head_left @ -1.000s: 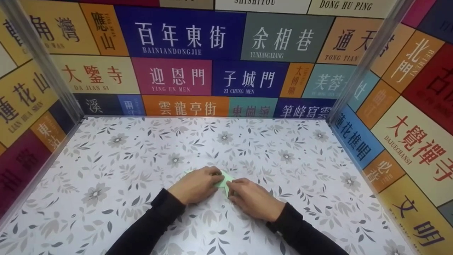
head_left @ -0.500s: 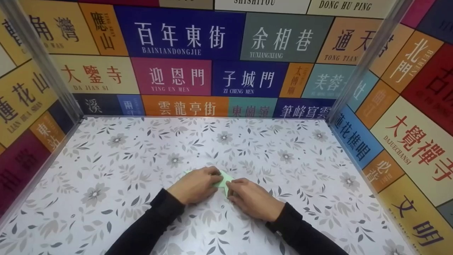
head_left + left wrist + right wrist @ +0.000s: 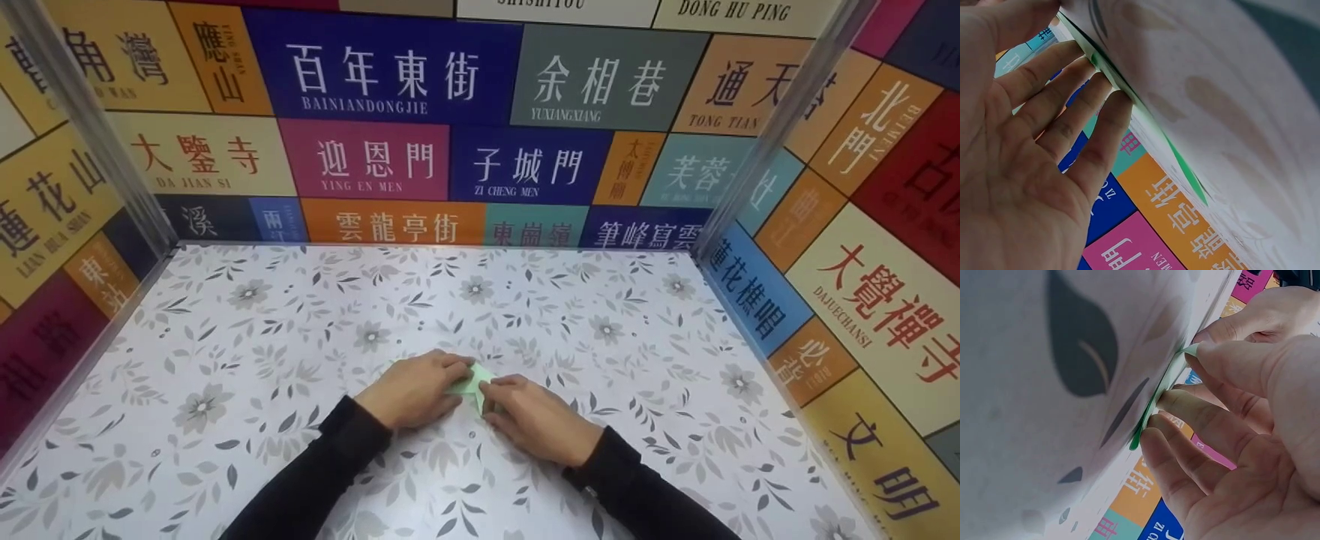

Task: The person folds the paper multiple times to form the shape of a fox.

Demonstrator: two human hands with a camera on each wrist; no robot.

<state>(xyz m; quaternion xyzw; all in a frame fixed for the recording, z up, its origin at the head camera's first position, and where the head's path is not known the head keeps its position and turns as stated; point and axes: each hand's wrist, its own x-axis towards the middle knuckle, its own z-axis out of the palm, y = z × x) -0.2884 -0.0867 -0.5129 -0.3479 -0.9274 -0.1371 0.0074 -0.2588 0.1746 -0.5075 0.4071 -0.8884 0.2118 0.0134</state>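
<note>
A small piece of light green folded paper (image 3: 481,373) lies on the patterned tabletop between both hands. Fairly straight fingers of my left hand (image 3: 418,388) press on its left part and hide much of it. From the left wrist view, the fingertips rest along the green paper (image 3: 1185,169), which lies low against the surface. My right hand (image 3: 538,420) pinches a raised corner between thumb and index finger. In the right wrist view this corner stands up from the green paper (image 3: 1169,379), and other fingertips of the hand touch its edge.
The tabletop (image 3: 300,315) has a white covering with grey flowers and leaves. Panels with colourful Chinese lettering (image 3: 375,75) stand at the back and on both sides, joined by clear corner strips (image 3: 739,161).
My left fingers have shifted very slightly on the paper, so a bit more green shows beside them. The right hand stays almost still.
</note>
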